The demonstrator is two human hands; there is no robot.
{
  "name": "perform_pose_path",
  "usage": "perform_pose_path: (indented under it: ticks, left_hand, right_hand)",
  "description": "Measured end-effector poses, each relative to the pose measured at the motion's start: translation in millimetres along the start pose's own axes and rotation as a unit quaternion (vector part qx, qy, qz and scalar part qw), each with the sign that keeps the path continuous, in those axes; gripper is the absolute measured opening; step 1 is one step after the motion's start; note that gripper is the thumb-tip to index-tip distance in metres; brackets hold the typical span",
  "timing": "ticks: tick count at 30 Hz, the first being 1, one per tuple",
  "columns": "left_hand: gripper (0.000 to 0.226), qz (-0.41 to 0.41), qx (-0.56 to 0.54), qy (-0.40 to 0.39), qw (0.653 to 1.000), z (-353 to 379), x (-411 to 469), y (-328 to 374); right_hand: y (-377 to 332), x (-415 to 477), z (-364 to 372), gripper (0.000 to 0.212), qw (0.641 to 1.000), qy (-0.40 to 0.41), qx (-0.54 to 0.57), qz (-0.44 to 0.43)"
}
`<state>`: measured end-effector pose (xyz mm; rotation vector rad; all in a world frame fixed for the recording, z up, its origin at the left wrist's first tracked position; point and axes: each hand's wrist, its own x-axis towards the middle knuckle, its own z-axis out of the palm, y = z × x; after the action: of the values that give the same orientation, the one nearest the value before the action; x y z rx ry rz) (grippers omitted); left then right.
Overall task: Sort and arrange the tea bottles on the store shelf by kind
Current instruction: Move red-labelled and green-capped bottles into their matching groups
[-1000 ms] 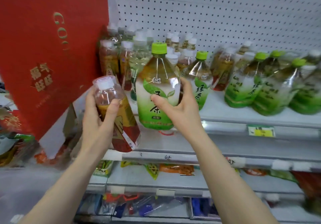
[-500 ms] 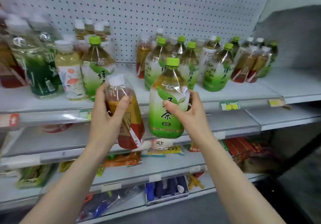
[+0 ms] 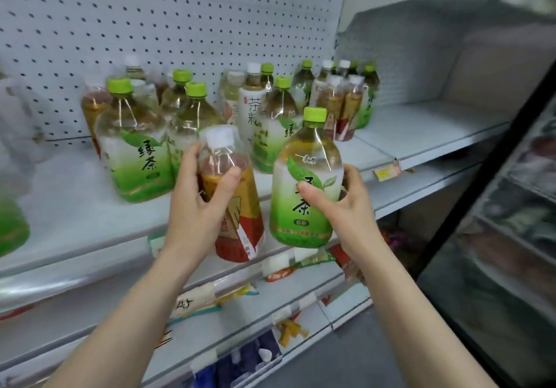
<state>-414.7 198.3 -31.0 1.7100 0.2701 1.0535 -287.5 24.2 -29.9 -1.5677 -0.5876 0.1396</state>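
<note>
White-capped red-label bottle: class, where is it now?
Head view, left of centre: the white-capped bottle is gripped by the left hand before the shelf edge, beside the green-capped bottle in the right hand.

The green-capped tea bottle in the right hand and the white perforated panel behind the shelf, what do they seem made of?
Green-capped tea bottle: likely clear glossy plastic; tea shows through and highlights glint on its shoulder. White perforated panel: probably matte painted sheet metal, given its rows of punched holes.
</note>
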Motion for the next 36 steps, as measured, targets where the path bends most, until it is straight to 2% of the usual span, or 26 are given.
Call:
perform_pose_path:
  ticks: [6,12,15,19,25,28,32,36]
  left_hand:
    - [0.073,0.016,-0.048,-0.059,0.997,65.9,58.6,-14.6]
    - [0.068,0.036,-0.047,-0.103,0.993,132.5,99.5,-21.1]
    - [0.066,0.056,-0.036,-0.107,0.992,165.3,115.3,-24.9]
    - [0.069,0.050,-0.022,-0.084,0.995,213.0,136.3,-34.1]
    - [0.075,0.023,0.008,-0.017,1.000,281.6,161.9,-45.3]
    - [0.074,0.023,0.026,0.022,0.999,304.3,169.4,-49.8]
    - [0.070,0.022,0.058,0.064,0.996,327.4,175.3,-54.5]
    - [0.062,0.014,0.086,0.096,0.992,348.4,179.8,-59.5]
  right_hand:
    - [9.0,60.6,-35.7,0.066,0.997,0.067,-0.024,-0.011]
    - [27.0,119.0,-88.3,0.072,0.990,0.142,-0.019,-0.010]
    - [38.2,162.4,-121.1,0.073,0.984,0.174,-0.003,-0.023]
    - [58.1,234.4,-173.2,0.072,0.976,0.209,-0.034,-0.047]
    - [96.3,357.4,-250.2,0.064,0.975,0.198,-0.100,-0.027]
    - [120.5,406.0,-274.4,0.063,0.978,0.188,-0.087,-0.014]
    - [148.1,456.4,-291.1,0.068,0.987,0.151,-0.053,0.009]
    - [169.6,495.4,-301.5,0.086,0.997,0.067,-0.048,-0.014]
